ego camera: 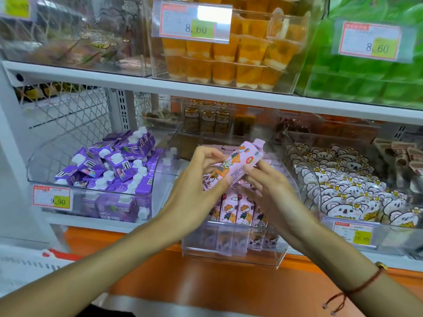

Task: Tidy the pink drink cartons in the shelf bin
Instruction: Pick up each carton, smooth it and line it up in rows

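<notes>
A price tag (pixel 51 199) at the far left read 9.90, fixed to a clear bin of purple cartons (pixel 114 165) whose print was too small to read. The left hand (pixel 194 186) curled its fingers round the lower end of a pink carton (pixel 233 168), held tilted above the clear bin (pixel 233 252). The right hand (pixel 267 188) supported it from beneath with fingers partly bent. More pink cartons (pixel 238 209) stood upright below, partly hidden by both hands. Koala-print packets (pixel 348 191) lay right, tagged 16.80 (pixel 353 234). Overhead, orange cups (pixel 229 58) carried a tag (pixel 194 21) reading 8.60.
</notes>
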The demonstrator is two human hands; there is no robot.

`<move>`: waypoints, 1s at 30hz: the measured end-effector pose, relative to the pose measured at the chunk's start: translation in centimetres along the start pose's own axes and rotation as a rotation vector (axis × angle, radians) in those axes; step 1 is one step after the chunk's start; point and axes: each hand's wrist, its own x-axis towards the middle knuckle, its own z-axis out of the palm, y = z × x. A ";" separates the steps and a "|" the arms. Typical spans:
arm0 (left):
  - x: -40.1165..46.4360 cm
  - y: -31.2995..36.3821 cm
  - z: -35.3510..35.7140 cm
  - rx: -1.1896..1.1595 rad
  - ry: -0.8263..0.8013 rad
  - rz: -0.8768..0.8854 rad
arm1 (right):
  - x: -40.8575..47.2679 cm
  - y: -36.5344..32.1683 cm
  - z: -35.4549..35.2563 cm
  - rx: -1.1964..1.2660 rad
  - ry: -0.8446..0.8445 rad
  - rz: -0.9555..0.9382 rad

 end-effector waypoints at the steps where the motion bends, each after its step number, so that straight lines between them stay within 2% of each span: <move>1: -0.1 -0.1 0.1 0.024 -0.016 0.015 | -0.1 0.0 0.0 -0.014 0.018 -0.022; 6: -0.2 -0.1 0.4 0.313 0.050 0.142 | -0.4 -0.1 0.3 -0.071 0.214 -0.103; 8: -0.1 0.1 0.3 0.329 0.091 0.162 | -0.5 -0.3 0.4 -0.108 0.240 -0.127; 13: 0.2 1.0 -0.2 0.030 0.036 -0.026 | -0.6 -0.8 0.1 -0.135 0.189 -0.090; 17: 0.5 2.1 -0.3 -0.259 -0.033 -0.341 | -0.6 -1.0 -0.1 -0.149 0.191 -0.045; 21: 0.4 2.6 -0.3 -0.385 -0.140 -0.557 | -0.7 -1.1 0.2 -0.122 0.199 0.010; 25: 0.6 2.5 -0.4 -0.395 -0.152 -0.589 | -0.7 -1.1 0.2 -0.110 0.197 0.018; 30: 1.0 1.5 -1.0 -0.250 -0.147 -0.450 | -0.7 -0.9 -0.1 -0.179 0.140 -0.074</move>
